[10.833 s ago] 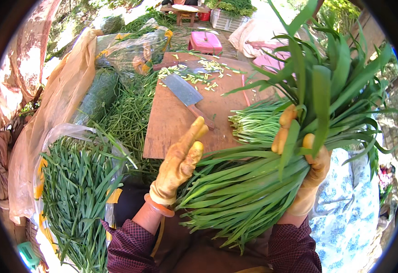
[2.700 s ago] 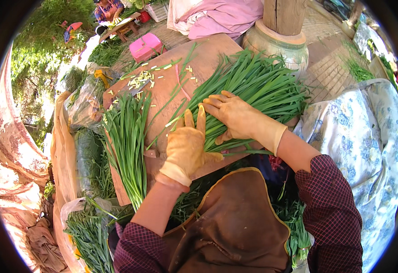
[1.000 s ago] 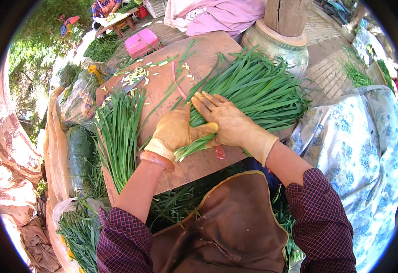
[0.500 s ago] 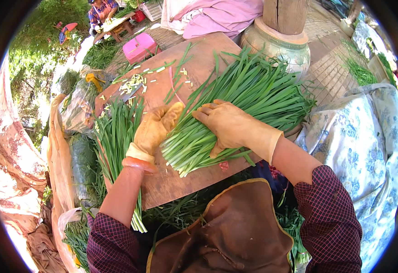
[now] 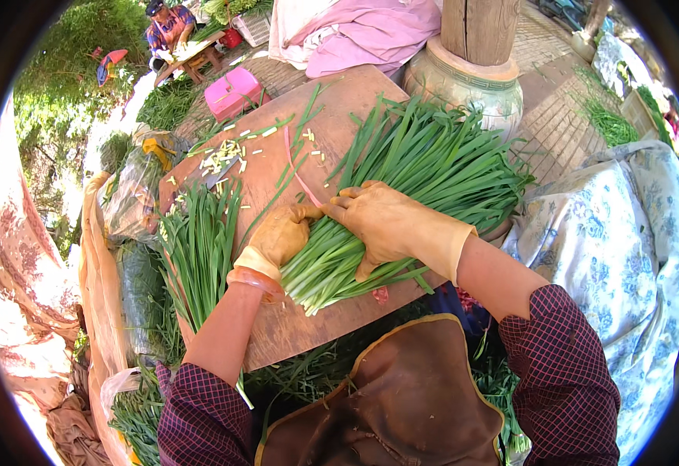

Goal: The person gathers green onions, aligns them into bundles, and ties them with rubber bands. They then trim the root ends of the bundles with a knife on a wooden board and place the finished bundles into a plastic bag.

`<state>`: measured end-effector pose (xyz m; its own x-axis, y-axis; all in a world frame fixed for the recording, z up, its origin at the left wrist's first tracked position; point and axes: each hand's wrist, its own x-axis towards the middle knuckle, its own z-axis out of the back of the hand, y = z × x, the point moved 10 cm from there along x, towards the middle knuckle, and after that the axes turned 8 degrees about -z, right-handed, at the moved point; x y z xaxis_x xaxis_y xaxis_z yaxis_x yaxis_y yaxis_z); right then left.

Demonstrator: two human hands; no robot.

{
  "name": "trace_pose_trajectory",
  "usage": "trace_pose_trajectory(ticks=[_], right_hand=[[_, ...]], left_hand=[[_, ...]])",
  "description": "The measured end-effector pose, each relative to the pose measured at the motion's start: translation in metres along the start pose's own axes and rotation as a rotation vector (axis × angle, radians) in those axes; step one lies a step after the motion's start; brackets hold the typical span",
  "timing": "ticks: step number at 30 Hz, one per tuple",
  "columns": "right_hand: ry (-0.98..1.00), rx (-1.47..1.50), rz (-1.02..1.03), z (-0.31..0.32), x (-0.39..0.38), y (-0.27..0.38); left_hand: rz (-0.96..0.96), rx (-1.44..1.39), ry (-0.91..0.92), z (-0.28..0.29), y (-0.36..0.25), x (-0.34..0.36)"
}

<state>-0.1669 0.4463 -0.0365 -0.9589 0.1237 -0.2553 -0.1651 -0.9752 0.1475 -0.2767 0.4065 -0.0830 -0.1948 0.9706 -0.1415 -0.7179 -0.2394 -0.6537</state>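
Note:
A thick bunch of garlic chives lies slantwise on a brown board, pale cut ends toward me. Across it rests my right hand in a tan rubber glove, thumb on the near side and fingers over the far side, gripping it. Beside the stems is my left hand, also gloved, fingers curled in a pinch where a thin pink strip meets its fingertips. The strip runs up the board from there; its course by the bunch is hidden. A smaller bunch of chives lies left of my left hand.
Pale stem trimmings lie by a partly covered blade on the board. Beyond are a pink box and a wooden post on a round base. Blue-flowered cloth hangs at right. A person sits at a far table.
My left hand has moved right and slightly down, against the bunch and close to my right fingertips. The pink strip now reaches that spot. My right hand stays on the bunch.

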Motion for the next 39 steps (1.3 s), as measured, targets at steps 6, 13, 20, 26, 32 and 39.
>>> trace_pose_trajectory(ticks=[6,13,20,26,32,39], right_hand=[[-0.043,0.040,0.023,0.002,0.004,-0.001],[-0.142,0.004,0.026,-0.006,0.004,-0.004],[-0.142,0.027,0.010,-0.004,0.001,-0.001],[-0.095,0.048,-0.042,-0.005,-0.003,-0.003],[-0.088,0.051,-0.076,-0.003,-0.006,-0.004],[-0.102,0.039,-0.075,-0.002,-0.010,-0.002]], left_hand=[[0.216,-0.330,0.033,0.005,0.053,0.034],[0.273,0.281,-0.281,0.018,0.070,0.059],[0.322,-0.035,-0.536,0.025,0.079,0.038],[0.332,-0.781,-0.381,0.017,0.059,0.010],[-0.014,-0.472,-0.213,0.050,-0.027,-0.024],[-0.083,-0.537,-0.391,0.048,-0.075,-0.056]])
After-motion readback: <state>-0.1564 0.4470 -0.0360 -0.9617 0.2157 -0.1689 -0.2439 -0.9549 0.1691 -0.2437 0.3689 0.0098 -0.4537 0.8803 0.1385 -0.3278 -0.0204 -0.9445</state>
